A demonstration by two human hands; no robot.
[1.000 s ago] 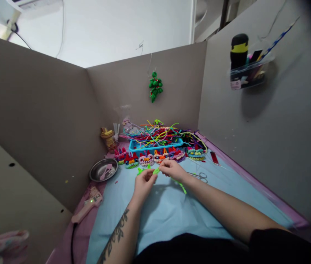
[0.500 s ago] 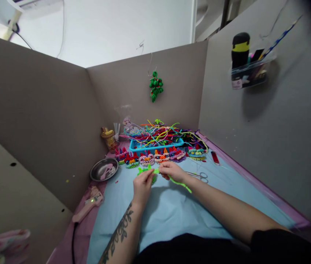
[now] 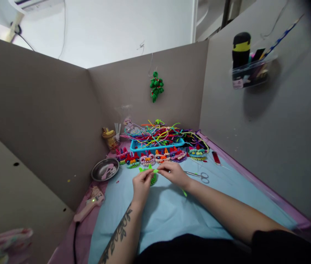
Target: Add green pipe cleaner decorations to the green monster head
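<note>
Over the middle of the blue cloth, my left hand [image 3: 142, 182] and my right hand [image 3: 174, 173] are pinched close together on a lime-green pipe cleaner [image 3: 155, 171]. A short span of it shows between the fingertips, and its loose end hangs below my right wrist. A green fuzzy piece with pointed ears [image 3: 153, 179] lies just behind and under my left hand, which partly hides it. Scissors [image 3: 199, 176] lie to the right of my right hand. A row of colourful fuzzy faces [image 3: 147, 159] sits beyond both hands.
Behind the row stands a blue tray [image 3: 144, 147] heaped with pipe cleaners. At left are a metal bowl [image 3: 97, 178] and a pink glue gun [image 3: 91, 206] with a lit green light. Grey panels enclose the table; a bin [image 3: 250, 75] hangs on the right one.
My right hand has turned over the strand, its fingers now more stretched toward the left fingertips. The strand's loose end has dropped mostly behind my right wrist. The view shifted slightly.
</note>
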